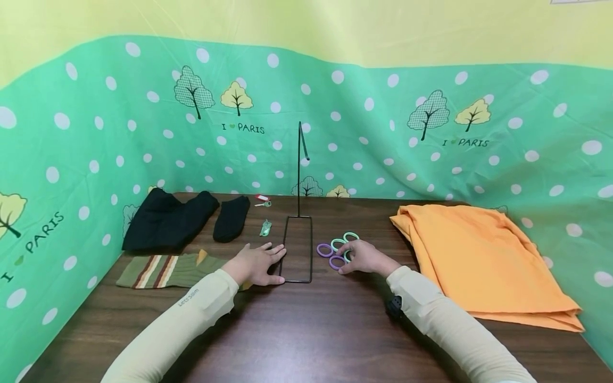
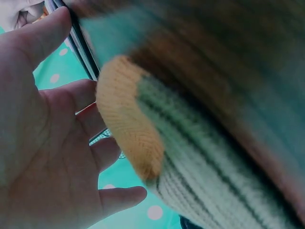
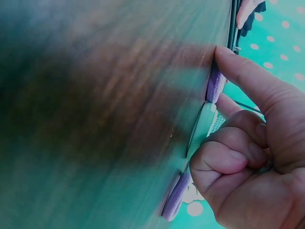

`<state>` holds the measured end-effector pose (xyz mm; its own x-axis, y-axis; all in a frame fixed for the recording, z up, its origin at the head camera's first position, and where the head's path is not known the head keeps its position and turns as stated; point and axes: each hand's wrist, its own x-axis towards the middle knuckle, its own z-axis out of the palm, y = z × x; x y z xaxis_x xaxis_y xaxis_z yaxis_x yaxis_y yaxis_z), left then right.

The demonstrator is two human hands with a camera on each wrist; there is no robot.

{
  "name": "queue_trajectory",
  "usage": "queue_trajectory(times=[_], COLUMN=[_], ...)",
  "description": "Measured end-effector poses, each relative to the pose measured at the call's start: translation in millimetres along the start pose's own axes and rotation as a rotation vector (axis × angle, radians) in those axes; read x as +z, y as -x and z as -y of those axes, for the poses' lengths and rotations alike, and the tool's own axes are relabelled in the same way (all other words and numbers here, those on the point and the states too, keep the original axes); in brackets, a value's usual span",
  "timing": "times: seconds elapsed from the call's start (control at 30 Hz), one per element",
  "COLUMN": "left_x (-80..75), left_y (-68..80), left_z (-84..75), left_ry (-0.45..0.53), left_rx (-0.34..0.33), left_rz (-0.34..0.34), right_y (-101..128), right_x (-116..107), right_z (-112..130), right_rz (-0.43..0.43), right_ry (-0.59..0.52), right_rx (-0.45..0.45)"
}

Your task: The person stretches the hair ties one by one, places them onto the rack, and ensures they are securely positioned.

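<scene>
In the head view my left hand (image 1: 258, 263) lies with fingers spread, its fingertips at the left bar of a black wire stand (image 1: 311, 250). The stand has a rectangular base and an upright rod with a slanting arm. Beside that hand is a green striped sock (image 1: 177, 268), whose orange part (image 2: 128, 114) shows large in the left wrist view. My right hand (image 1: 366, 258) pinches a purple hair tie (image 3: 216, 86) between thumb and index finger, low at the table; its other fingers are curled. Around it lie another purple hair tie (image 1: 318, 250) and several mint green hair ties (image 1: 351, 233).
Black folded cloth (image 1: 167, 223) and a black sock (image 1: 231, 218) lie at the back left. Near them are a key with a red tag (image 1: 262, 198) and a small green charm (image 1: 265, 228). Orange cloth (image 1: 479, 260) covers the table's right side. A patterned curtain (image 1: 335, 133) surrounds the table.
</scene>
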<state>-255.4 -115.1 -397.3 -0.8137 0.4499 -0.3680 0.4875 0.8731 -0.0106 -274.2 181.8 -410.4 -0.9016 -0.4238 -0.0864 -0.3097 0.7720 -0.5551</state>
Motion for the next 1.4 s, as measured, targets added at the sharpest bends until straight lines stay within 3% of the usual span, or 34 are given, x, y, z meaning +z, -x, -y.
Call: queue_trajectory(times=[0.37, 0.63, 1.03, 1.4], left_x=[0.5, 1.4, 2.1, 1.6], left_y=[-1.2, -2.3, -0.6, -2.0], left_z=[2.4, 2.1, 0.2, 0.4], left_ry=[-0.015, -0.006, -0.009, -0.007], left_rx=[0.004, 0.008, 0.014, 0.015], left_rz=[0.004, 0.003, -0.007, -0.014], right_y=[-1, -1, 6, 19], right_x=[0, 0, -4, -23], right_z=[2, 7, 21, 56], right_rz=[-0.036, -0.071, -0.22, -0.33], right_ry=[0.074, 0.067, 0.092, 0.024], right_rx=[-0.066, -0.028, -0.09, -0.168])
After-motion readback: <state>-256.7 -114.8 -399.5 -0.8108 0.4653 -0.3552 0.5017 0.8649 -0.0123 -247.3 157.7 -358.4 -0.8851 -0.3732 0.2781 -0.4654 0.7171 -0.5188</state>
